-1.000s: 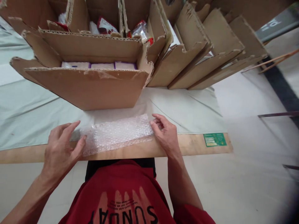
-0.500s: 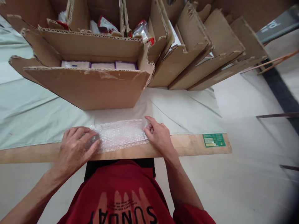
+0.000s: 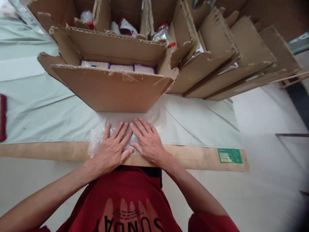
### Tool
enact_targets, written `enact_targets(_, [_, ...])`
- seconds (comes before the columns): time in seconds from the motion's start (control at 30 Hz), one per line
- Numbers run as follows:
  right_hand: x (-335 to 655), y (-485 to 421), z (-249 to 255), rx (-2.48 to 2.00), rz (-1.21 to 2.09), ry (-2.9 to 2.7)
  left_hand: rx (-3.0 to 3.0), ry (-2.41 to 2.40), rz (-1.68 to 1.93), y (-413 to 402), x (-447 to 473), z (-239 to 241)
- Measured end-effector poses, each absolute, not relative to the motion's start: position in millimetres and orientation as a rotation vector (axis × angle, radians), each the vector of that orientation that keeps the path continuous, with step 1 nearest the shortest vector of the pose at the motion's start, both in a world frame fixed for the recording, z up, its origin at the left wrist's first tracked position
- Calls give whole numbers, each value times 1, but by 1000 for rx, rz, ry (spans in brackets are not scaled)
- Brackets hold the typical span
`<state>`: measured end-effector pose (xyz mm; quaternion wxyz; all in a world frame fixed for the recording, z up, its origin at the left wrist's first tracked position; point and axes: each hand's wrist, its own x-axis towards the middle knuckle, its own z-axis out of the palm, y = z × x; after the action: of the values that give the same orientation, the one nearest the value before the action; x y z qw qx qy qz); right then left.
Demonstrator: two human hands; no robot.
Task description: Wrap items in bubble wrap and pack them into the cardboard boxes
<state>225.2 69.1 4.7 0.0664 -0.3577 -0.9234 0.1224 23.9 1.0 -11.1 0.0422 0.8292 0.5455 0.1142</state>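
A sheet of clear bubble wrap (image 3: 95,141) lies at the table's front edge, partly covered by both hands. My left hand (image 3: 113,148) rests flat on its middle with the fingers spread. Beside it, my right hand (image 3: 149,141) lies flat over the wrap's right part, fingers stretched forward, and the fingertips of the two hands nearly meet. Some of the wrap shows between the thumbs and at the left end. Whether anything is under the wrap cannot be seen.
A cardboard box (image 3: 113,91) holding white, purple-edged packs (image 3: 122,68) stands just beyond my hands. Several cut-open cartons (image 3: 212,71) with packets line the back. A green label (image 3: 230,156) is on the wooden edge at right. Something red (image 3: 3,117) lies far left.
My left hand has moved right and my right hand slightly left, from gripping the wrap's two ends to lying flat on it. The view has shifted left.
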Motion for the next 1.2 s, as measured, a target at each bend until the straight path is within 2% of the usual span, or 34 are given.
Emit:
enact_targets(0.13, [242,62,-15,-1077,354,-2833,2547,1640,249,-12,17,-11])
enact_targets(0.3, [248,61,-15,-1088,376,-2848,2523,1623,217,-13,18,-9])
enact_targets(0.47, [254,68,-8,-1099,509,-2717,2451,1630,422,-9,7,-6])
enact_targets(0.57, [263,81,3,-1197,521,-2605,2392,1804,528,-2,-19,9])
enact_targets(0.73, [263,106,26,-1324,427,-2733,2319,1992,260,14,-58,20])
enact_targets(0.9, [252,115,43,-1398,535,-2870,2217,1910,133,25,-65,20])
enact_targets(0.97, [256,112,54,-1359,525,-2832,2200,1840,230,24,-63,36])
enact_targets(1.1, [274,100,76,-1095,253,-2533,2362,1816,785,13,-55,77])
enact_targets(1.2, [285,90,69,-972,3,-2391,2590,1736,1057,5,-51,70])
